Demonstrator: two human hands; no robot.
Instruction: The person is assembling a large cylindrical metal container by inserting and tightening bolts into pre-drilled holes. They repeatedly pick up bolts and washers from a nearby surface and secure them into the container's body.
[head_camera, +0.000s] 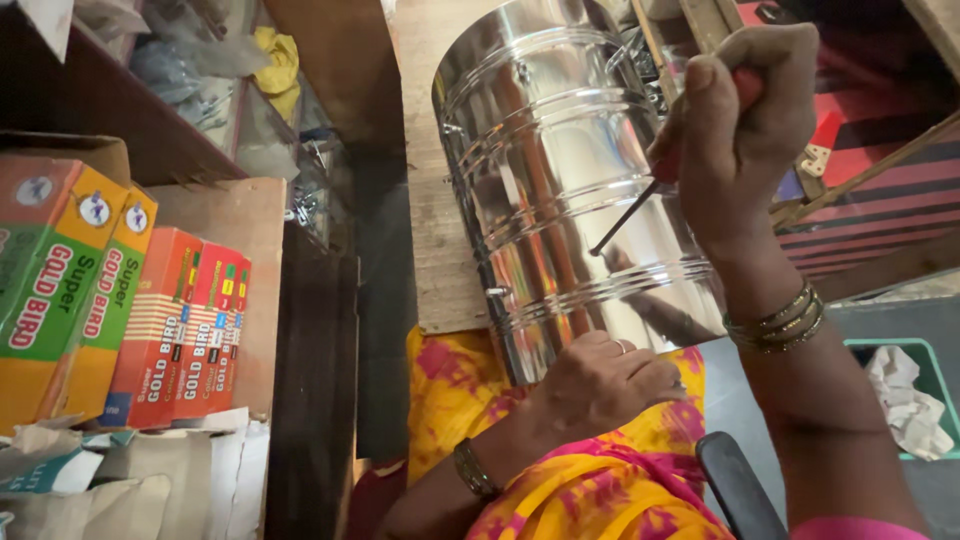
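Marking step: right hand (750, 120) grips a thin red-handled tool (640, 205), tip on the shiny ribbed steel drum (540, 150), frame centre; left hand (600, 385) clamps its rim. Next needs steady pressure.

The right hand (745, 130) hides most of the red-handled tool (640, 205), only its thin dark tip showing below; the steel drum's (560, 190) near rim disappears under the left hand (600, 385)
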